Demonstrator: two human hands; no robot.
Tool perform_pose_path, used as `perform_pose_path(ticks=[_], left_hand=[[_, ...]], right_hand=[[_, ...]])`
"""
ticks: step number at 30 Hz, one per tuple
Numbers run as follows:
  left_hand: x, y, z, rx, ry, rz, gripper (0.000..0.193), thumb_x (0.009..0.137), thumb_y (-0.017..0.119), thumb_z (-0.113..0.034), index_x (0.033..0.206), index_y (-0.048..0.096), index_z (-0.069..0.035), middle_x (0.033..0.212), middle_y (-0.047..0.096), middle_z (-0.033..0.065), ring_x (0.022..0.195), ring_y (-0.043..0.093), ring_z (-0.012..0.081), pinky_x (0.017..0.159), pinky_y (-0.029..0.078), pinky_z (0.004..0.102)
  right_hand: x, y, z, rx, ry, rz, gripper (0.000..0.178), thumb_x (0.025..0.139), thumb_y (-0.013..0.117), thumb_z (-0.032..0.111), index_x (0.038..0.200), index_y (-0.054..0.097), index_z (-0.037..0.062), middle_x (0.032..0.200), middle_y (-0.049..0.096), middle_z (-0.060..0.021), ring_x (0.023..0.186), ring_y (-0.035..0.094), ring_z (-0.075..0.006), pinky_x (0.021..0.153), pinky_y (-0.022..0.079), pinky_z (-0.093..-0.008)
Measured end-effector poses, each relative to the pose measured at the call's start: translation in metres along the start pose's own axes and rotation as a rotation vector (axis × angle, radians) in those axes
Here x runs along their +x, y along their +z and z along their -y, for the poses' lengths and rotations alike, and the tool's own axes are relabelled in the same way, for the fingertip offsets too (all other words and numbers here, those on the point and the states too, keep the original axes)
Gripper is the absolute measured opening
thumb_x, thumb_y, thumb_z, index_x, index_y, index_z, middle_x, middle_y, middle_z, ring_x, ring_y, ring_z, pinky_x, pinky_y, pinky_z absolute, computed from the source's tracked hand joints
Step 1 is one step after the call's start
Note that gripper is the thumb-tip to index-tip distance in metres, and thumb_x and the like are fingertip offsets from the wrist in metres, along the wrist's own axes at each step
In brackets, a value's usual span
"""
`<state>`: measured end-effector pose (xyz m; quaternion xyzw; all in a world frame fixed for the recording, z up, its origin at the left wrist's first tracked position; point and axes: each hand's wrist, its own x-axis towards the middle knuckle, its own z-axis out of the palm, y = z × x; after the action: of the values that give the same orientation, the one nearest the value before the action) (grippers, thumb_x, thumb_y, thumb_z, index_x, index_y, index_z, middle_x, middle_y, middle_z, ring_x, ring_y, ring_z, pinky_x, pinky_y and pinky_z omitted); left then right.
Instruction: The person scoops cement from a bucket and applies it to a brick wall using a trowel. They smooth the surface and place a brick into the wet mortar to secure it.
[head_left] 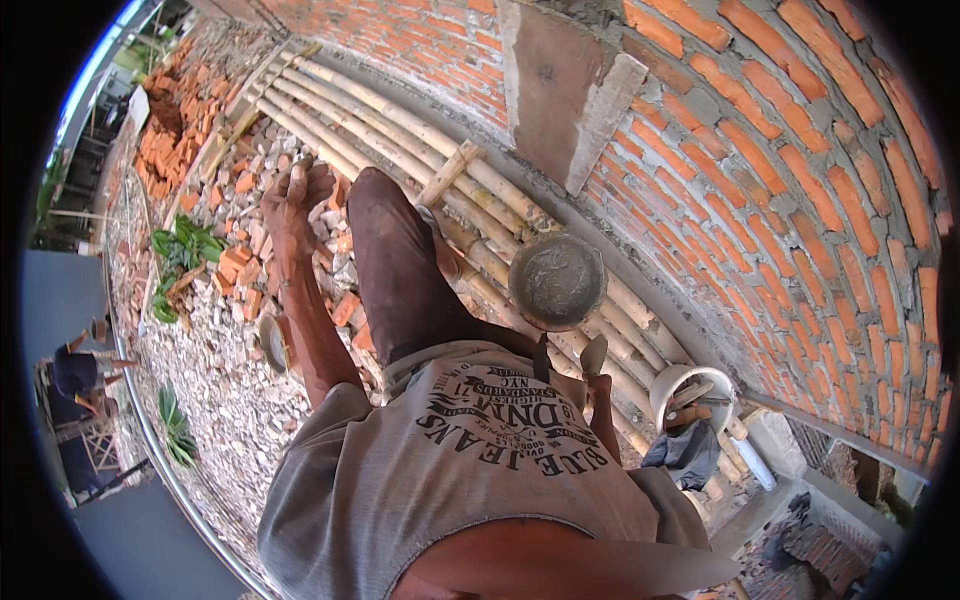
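Observation:
My left hand (298, 192) is stretched out above the rubble, left of my raised knee, with its fingers curled in. Whatever they may hold is hidden. Low at my right side, my right hand (598, 384) is closed around the handle of a trowel (594, 354), its blade pointing up and away from me. Ahead of the trowel, a round dark basin (557, 281) with grey wet mortar inside rests on the bamboo pole platform (490, 205).
A brick wall (760, 190) rises close on the right, with a grey concrete column (555, 80) in it. A white bucket (662, 390) with a dark cloth (685, 455) stands near my right arm. Loose bricks (180, 125) and broken rubble (205, 375) cover the lower ground at left.

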<state>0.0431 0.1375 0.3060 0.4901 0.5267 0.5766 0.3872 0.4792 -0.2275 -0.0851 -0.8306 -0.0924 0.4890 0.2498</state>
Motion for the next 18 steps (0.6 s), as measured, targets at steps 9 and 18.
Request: perform_pose_path(ticks=[9,18], left_hand=[[0.097,0.165,0.061,-0.347,-0.430,0.415,0.047,0.090,0.055,-0.030,0.113,0.050,0.011,0.098,0.062,0.0205,0.080,0.064,0.0292,0.075,0.054,0.0390],[0.116,0.225,0.159,-0.088,-0.654,0.266,0.033,0.083,0.063,-0.025,0.096,0.061,0.005,0.079,0.065,0.0145,0.067,0.063,0.0239,0.061,0.052,0.0367]], right_hand=[[-0.007,-0.014,0.008,-0.327,-0.037,0.033,0.053,0.063,0.077,0.037,0.079,0.062,-0.0110,0.070,0.063,-0.0169,0.063,0.061,-0.0247,0.054,0.046,-0.0373],[0.032,0.001,0.065,-0.519,-0.042,0.107,0.054,0.061,0.077,0.038,0.082,0.062,-0.0102,0.073,0.064,-0.0172,0.067,0.062,-0.0264,0.057,0.047,-0.0374]])
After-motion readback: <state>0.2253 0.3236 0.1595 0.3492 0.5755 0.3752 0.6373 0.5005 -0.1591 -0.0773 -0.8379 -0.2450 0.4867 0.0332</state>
